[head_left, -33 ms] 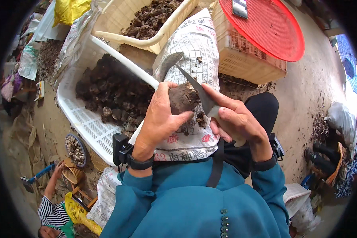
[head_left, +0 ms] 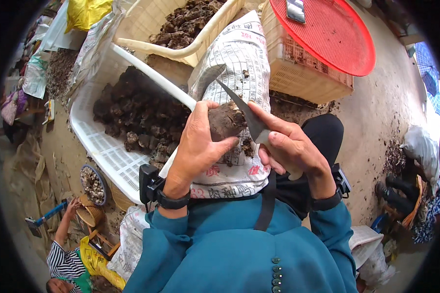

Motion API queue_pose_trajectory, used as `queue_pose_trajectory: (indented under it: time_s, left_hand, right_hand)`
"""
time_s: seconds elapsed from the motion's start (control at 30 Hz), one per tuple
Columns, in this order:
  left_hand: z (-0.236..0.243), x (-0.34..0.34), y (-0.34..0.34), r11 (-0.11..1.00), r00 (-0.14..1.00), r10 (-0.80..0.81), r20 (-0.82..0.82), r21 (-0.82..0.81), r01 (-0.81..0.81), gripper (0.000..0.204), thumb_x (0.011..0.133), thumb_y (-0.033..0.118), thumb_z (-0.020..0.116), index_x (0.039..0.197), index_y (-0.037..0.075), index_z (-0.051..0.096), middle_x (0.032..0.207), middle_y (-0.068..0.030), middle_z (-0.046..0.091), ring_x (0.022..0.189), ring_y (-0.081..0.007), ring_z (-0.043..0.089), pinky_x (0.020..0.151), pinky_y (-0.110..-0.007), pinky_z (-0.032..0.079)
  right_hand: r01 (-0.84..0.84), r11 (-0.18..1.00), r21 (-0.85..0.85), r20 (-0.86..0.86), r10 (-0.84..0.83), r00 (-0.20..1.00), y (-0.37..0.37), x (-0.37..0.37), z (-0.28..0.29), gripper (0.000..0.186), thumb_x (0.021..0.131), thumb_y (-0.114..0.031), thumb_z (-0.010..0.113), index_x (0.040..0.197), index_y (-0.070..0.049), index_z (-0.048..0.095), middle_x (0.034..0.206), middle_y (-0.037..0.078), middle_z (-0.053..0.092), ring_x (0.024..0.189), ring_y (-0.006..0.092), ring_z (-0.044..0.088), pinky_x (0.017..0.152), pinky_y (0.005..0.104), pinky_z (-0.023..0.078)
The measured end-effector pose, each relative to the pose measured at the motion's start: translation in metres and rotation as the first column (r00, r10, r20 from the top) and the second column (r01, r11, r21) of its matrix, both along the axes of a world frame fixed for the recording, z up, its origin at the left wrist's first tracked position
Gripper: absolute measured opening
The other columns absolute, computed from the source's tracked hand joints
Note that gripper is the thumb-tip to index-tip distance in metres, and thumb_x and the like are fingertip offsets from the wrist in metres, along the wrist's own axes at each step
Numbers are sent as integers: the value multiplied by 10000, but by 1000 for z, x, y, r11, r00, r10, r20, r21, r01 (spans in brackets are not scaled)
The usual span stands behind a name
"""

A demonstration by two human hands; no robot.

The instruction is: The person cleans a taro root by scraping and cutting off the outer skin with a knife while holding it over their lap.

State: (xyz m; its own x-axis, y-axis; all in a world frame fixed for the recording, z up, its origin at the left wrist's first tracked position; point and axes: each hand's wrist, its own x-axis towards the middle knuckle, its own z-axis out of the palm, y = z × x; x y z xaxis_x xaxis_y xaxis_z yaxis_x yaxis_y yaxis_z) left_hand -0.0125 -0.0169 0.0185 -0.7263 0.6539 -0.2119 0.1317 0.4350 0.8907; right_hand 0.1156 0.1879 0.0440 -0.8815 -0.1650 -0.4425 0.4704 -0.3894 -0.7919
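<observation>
My left hand (head_left: 194, 141) is wrapped round a rough, dark brown tuber-like lump (head_left: 225, 122), its thumb along the near side. In my right hand (head_left: 294, 145) is a knife (head_left: 249, 117) with a grey, pointed blade and a pale handle. The blade points up and to the left, at the lump's right side; whether its edge touches the lump I cannot tell. Beneath both hands a white woven sack (head_left: 244, 63) with printing lies across my lap, with brown crumbs on it.
At left, a white plastic basket (head_left: 110, 158) holds many dark lumps. Beyond it stands a cream crate (head_left: 151, 46) with more lumps. A red mesh tray (head_left: 335, 39), bearing a phone (head_left: 295, 10), covers another crate (head_left: 308, 80). A co-worker (head_left: 66, 263) sits at lower left beside a bowl (head_left: 102, 195).
</observation>
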Motion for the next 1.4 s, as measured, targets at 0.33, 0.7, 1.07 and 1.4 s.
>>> queue_pose_trajectory:
  time_s: [0.33, 0.7, 1.07, 1.4]
  left_hand:
    - [6, -7, -1, 1000, 998, -23, 60, 10, 23, 684, 699, 131, 848, 1246, -7, 460, 1126, -216, 620, 1088, -324, 609, 964, -387, 468]
    - [-2, -2, -1, 1000, 1000, 6, 2, 25, -6, 711, 684, 146, 860, 1240, -18, 448, 1126, -256, 599, 1104, -401, 599, 975, -424, 460]
    - [-8, 4, -1, 999, 971, -32, -238, -26, 27, 678, 716, 87, 847, 1261, 26, 449, 1061, -165, 659, 1018, -250, 653, 908, -377, 515]
    - [-6, 2, -1, 999, 1000, 19, -15, 42, -18, 672, 706, 92, 849, 1257, 28, 471, 1064, -134, 672, 985, -206, 655, 894, -339, 515]
  right_hand:
    - [-168, 951, 258, 80, 152, 985, 13, 30, 12, 668, 952, -154, 421, 1601, -200, 269, 700, 13, 568, 534, 79, 502, 505, 234, 441]
    - [-111, 979, 171, -19, 116, 993, 4, 2, 5, 673, 949, -160, 431, 1601, -212, 271, 716, 3, 551, 547, 65, 480, 509, 219, 427]
    - [-127, 981, 144, -64, 138, 988, -4, -24, 4, 636, 989, -156, 417, 1601, -233, 262, 690, 13, 553, 523, 77, 505, 496, 234, 452]
    - [-118, 950, 289, -46, 137, 989, -16, 4, 8, 682, 935, -75, 427, 1596, -163, 286, 961, 74, 646, 672, 108, 549, 648, 270, 502]
